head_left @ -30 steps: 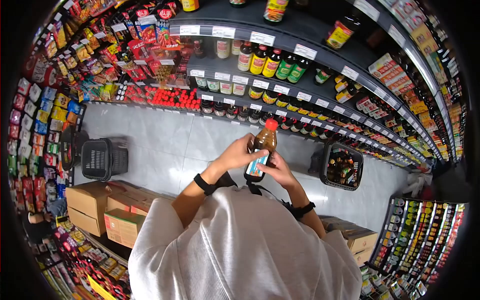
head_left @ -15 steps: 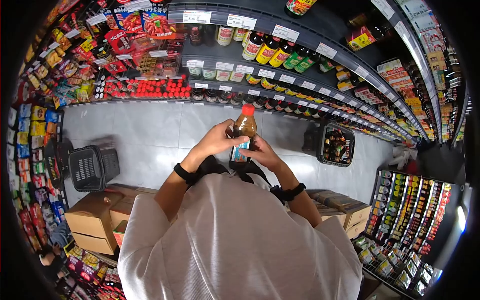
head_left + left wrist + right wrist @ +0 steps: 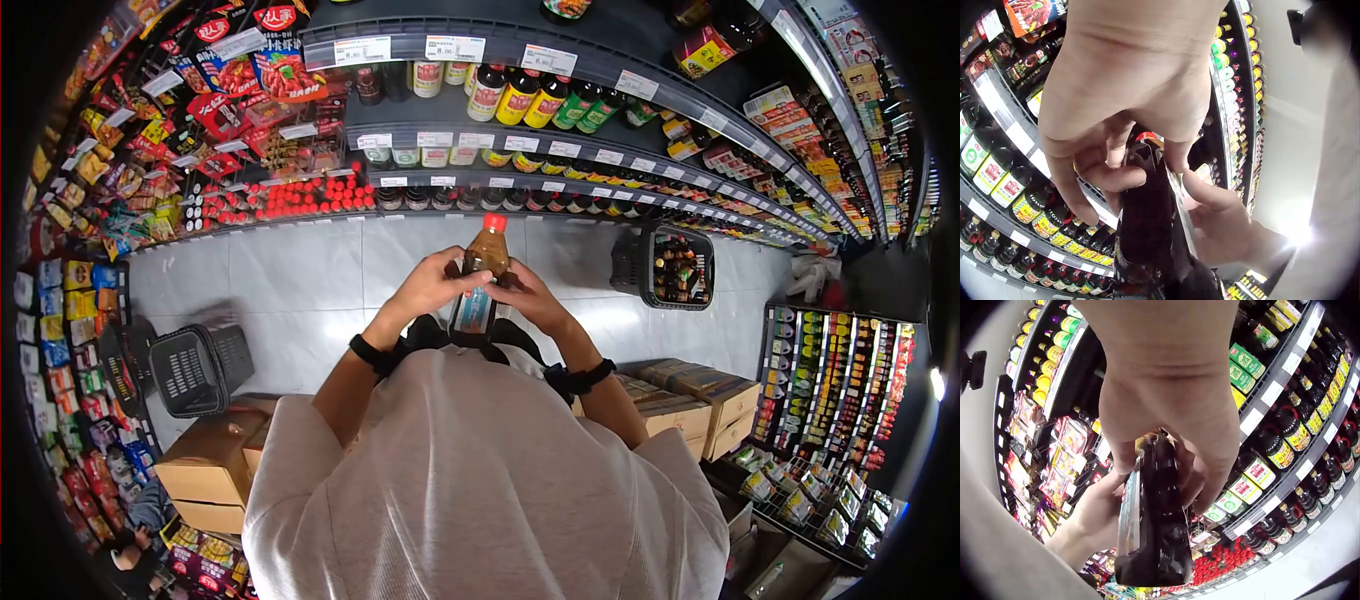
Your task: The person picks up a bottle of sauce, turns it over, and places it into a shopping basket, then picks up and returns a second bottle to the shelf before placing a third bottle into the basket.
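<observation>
A bottle of dark sauce (image 3: 488, 256) with a red cap and a blue-and-white label is held in front of my body, cap end pointing toward the shelves. My left hand (image 3: 428, 286) grips it from the left, its thumb lying across the front above the label. From the other side my right hand (image 3: 530, 297) holds it, thumb near the label's upper edge. The left wrist view shows the bottle's dark side (image 3: 1147, 219) beneath the curled left fingers (image 3: 1113, 178). In the right wrist view the right fingers (image 3: 1200, 481) wrap behind the bottle (image 3: 1166, 519).
Shelves of sauce bottles (image 3: 520, 100) with price tags curve across the front. A black basket (image 3: 680, 265) full of bottles stands on the floor at right; another black basket (image 3: 195, 365) is at left. Cardboard boxes (image 3: 205, 465) flank my body. Hanging packets (image 3: 225, 60) fill the left rack.
The bottle has come a little left in the head view and lies closer to my body, both hands still holding it. The head view has shifted, so shelves and baskets appear displaced.
</observation>
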A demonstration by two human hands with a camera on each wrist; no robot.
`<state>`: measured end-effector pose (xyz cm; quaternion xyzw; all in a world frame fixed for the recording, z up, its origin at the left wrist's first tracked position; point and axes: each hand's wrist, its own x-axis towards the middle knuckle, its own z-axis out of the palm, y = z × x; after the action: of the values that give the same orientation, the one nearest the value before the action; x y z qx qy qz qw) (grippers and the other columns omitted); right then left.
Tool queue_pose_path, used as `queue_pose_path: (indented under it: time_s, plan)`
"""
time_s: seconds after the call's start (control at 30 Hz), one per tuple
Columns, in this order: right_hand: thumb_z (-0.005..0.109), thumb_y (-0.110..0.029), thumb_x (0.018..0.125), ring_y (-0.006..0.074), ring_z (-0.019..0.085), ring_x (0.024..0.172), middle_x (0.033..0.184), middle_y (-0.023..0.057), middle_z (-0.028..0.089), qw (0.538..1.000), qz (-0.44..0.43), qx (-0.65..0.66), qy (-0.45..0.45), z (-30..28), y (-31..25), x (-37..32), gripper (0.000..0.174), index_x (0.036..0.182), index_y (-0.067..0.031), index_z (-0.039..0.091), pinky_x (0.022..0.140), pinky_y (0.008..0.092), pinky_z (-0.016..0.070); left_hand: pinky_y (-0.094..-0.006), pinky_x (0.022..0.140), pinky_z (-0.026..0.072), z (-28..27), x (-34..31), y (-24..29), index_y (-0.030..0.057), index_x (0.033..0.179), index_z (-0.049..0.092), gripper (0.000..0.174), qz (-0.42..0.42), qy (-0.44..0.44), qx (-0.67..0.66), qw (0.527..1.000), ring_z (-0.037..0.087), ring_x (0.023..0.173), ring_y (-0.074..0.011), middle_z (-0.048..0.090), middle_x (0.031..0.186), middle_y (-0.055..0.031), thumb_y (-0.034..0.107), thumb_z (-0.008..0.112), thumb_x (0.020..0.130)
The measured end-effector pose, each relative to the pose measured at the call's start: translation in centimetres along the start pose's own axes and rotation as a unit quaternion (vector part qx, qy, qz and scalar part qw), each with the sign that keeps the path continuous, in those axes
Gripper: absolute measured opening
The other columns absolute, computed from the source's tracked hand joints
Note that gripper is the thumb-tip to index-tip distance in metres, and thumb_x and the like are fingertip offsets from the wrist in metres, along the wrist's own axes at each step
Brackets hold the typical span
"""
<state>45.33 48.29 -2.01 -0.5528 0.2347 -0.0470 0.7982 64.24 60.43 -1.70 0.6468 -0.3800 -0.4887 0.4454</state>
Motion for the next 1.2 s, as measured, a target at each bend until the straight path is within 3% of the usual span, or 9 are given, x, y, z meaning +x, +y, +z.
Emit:
queue_pose_path:
  time_s: [0.13,0.37,0.57,0.67,0.9,1.0,1.2]
  plan:
    - [0.068,-0.01,0.097,0.0127,0.058,0.116,0.125,0.0061,0.059,1.0,-0.021,-0.004,0.01,-0.1,0.1,0.1,0.056,0.144,-0.0039,0.037,0.098,0.03,0.0472,-0.0252,0.053,0.0413,0.0,-0.2,0.9,0.0025,0.102,0.068,0.045,-0.011,0.006,-0.037,0.999,0.052,0.059,-0.006,0.063,0.068,-0.0012,0.044,0.077,0.089]
    - [0.067,-0.01,0.098,0.0156,0.056,0.121,0.131,0.0059,0.057,1.0,-0.015,-0.022,-0.006,0.8,-0.4,1.0,0.055,0.145,-0.0044,0.039,0.102,0.0337,0.0455,-0.0263,0.055,0.0403,-0.7,0.1,-0.2,0.0019,0.104,0.067,0.045,-0.001,0.026,-0.019,0.999,0.049,0.061,-0.0067,0.057,0.068,0.0006,0.043,0.076,0.09]
    - [0.069,-0.015,0.097,0.0165,0.058,0.118,0.129,0.0068,0.058,0.998,-0.021,-0.06,-0.015,0.6,0.9,1.9,0.058,0.146,-0.0065,0.04,0.099,0.0335,0.0476,-0.0263,0.052,0.038,-1.4,-0.2,0.1,0.0021,0.102,0.066,0.045,0.013,0.028,-0.001,1.0,0.047,0.056,-0.0061,0.054,0.063,0.0011,0.043,0.078,0.089]
    - [0.07,-0.016,0.097,0.0167,0.058,0.118,0.129,0.0066,0.058,0.997,-0.018,-0.076,-0.019,1.1,0.6,1.8,0.059,0.146,-0.0057,0.04,0.099,0.0334,0.0477,-0.0292,0.054,0.0416,-1.8,-1.0,0.6,-0.001,0.097,0.065,0.054,-0.017,0.024,-0.008,1.0,0.052,0.057,-0.0103,0.06,0.064,-0.0046,0.05,0.078,0.085]
    - [0.071,-0.018,0.096,0.0169,0.057,0.119,0.133,0.0062,0.056,0.998,0.001,-0.058,-0.026,1.6,0.6,1.9,0.063,0.148,-0.0049,0.038,0.1,0.0336,0.0478,-0.0266,0.054,0.0428,-1.8,-1.3,-0.4,0.0002,0.098,0.066,0.051,-0.012,0.03,-0.017,0.999,0.055,0.058,-0.009,0.064,0.066,-0.0044,0.048,0.08,0.085]
    - [0.071,-0.019,0.096,0.0173,0.057,0.121,0.134,0.0064,0.055,0.998,-0.005,-0.049,-0.027,1.6,0.8,1.8,0.064,0.148,-0.0049,0.038,0.1,0.0338,0.0478,-0.0242,0.049,0.0329,-1.4,-1.5,-0.1,0.0028,0.099,0.067,0.045,0.023,0.051,-0.038,0.998,0.044,0.054,-0.0036,0.053,0.06,0.0037,0.044,0.079,0.088]
    - [0.071,-0.019,0.097,0.0179,0.056,0.122,0.135,0.0064,0.055,0.998,0.005,-0.064,-0.028,1.5,1.3,1.9,0.064,0.149,-0.005,0.037,0.101,0.034,0.0477,-0.0243,0.049,0.0318,-1.7,-1.9,0.0,0.003,0.101,0.068,0.045,-0.004,0.046,-0.02,0.999,0.043,0.053,-0.0036,0.052,0.059,0.004,0.044,0.079,0.087]
